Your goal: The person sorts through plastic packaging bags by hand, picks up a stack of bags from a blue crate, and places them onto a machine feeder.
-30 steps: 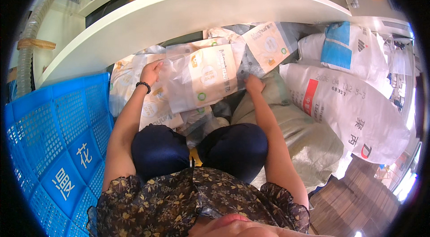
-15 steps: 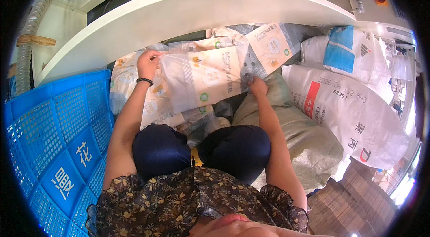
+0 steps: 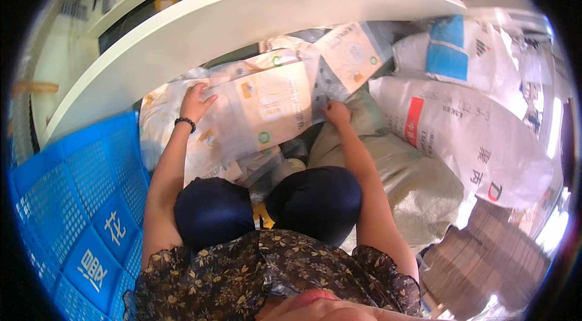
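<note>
A flat printed plastic bag (image 3: pixel 273 106), cream with clear margins, lies in front of me on other bags of the same kind. At its left end is my left hand (image 3: pixel 197 104), thumb and fingers apart, wearing a dark beaded bracelet (image 3: pixel 185 124). My right hand (image 3: pixel 337 113) is closed at the bag's right edge, finger and thumb pinched on it. Another printed bag (image 3: pixel 350 54) lies slanted behind, at the right. More bags (image 3: pixel 163 118) spread loosely under and left of my left hand.
A blue perforated plastic crate (image 3: pixel 79 169) stands at my left. A pale machine panel (image 3: pixel 254 9) curves across behind the bags. To the right are a greenish woven sack (image 3: pixel 388 169), a large white sack (image 3: pixel 461 133) and a stack of brown sheets (image 3: pixel 485 260).
My left hand has let go of the bag's upper left corner and its fingers have spread. The bag now lies lower and flatter. The whole view has shifted slightly.
</note>
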Tool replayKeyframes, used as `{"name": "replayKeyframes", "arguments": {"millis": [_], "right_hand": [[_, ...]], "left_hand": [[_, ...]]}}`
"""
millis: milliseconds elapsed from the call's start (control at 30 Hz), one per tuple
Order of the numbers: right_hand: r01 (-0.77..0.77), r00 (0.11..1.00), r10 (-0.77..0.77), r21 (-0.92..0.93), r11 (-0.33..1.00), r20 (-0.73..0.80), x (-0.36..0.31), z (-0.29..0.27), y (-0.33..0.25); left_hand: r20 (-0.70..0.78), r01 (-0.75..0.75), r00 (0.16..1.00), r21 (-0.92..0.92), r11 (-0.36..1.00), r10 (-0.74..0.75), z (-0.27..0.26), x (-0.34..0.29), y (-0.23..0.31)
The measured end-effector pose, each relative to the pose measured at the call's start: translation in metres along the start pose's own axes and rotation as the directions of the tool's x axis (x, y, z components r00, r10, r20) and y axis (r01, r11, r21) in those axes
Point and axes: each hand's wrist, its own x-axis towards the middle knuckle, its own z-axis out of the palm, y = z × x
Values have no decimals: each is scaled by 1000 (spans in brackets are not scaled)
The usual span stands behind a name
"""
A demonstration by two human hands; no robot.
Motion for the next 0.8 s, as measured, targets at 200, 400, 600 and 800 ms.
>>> {"name": "replayKeyframes", "arguments": {"millis": [200,400,600,800], "right_hand": [[174,982,-157,-178,969,103,1,-5,-10],[7,928,8,38,999,-374,15,-39,-11],[93,921,-171,-229,969,-350,29,-34,-32],[43,886,-112,-162,986,-450,50,-74,-5]], "left_hand": [[-56,219,974,480,850,-219,6,6,-55],[-240,-75,959,301,951,152,4,-7,11],[308,-317,913,123,940,268,33,-22,60],[610,-424,742,105,899,278,43,-38,58]]}}
